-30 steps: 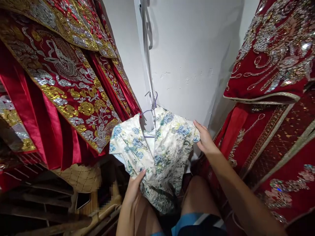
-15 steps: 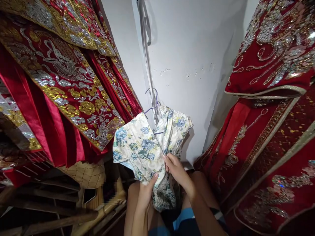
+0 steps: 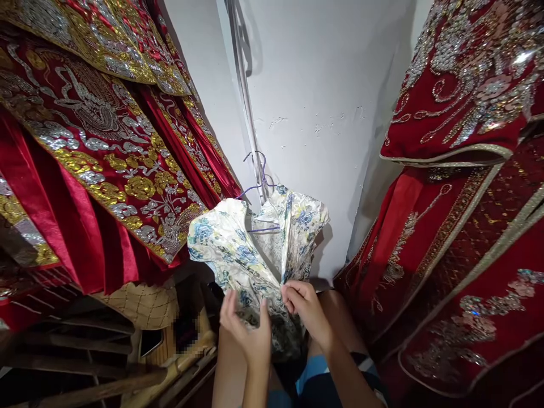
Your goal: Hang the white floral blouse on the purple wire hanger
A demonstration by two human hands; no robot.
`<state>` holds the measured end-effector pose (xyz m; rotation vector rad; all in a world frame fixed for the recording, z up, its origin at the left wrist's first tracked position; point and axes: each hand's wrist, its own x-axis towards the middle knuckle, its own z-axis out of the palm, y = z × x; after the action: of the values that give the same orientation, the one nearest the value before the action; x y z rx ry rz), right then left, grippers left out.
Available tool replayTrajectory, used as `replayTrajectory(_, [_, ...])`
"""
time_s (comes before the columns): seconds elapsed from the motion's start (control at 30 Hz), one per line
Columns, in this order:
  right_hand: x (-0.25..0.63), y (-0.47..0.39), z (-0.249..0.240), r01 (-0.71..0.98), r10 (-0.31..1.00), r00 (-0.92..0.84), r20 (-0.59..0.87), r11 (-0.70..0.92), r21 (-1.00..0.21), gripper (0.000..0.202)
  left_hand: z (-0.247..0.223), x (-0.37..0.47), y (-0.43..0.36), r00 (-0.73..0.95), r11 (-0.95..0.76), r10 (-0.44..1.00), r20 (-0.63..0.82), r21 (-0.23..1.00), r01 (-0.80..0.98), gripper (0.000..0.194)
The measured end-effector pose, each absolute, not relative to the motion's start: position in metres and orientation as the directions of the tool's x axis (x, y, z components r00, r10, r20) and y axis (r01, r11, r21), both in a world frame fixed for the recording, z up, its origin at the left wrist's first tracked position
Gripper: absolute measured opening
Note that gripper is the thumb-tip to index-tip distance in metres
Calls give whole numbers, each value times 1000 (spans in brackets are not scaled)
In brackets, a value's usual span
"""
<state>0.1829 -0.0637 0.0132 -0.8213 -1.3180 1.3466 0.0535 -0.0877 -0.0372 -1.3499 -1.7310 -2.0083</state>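
Observation:
A short-sleeved white blouse (image 3: 238, 243) with blue and green flowers hangs in front of me on a purple hanger (image 3: 264, 170). Its V-shaped neckline gapes, showing the hanger's bar and the inner back cloth. My right hand (image 3: 306, 310) pinches the blouse at the lower point of the neckline. Over the lower left front, my left hand (image 3: 250, 335) has its fingers and thumb spread, holding nothing; whether it touches the cloth I cannot tell. The lower part of the blouse drops into shadow between my knees.
Red garments with gold and silver embroidery (image 3: 140, 192) hang close on the left. More beaded red garments (image 3: 459, 136) hang on the right. A metal rail (image 3: 244, 90) runs down the white wall (image 3: 314, 73). A bamboo frame (image 3: 182, 362) stands low at the left.
My left hand has let go of the blouse front and spread its fingers. My right hand keeps its pinch, slightly lower, and the neckline has opened wider. The view has shifted slightly.

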Motion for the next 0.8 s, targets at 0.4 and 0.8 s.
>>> replayTrajectory(0.4, [175,-69,0,-764,986,-135,-96,-166,-623,33,-21,79,-73,-118,-540,767,631,734,413,14])
replayTrajectory(0.8, [184,-28,33,-628,860,-499,-107,-444,-639,19,-36,65,-82,-165,-479,780,604,746,463,14])
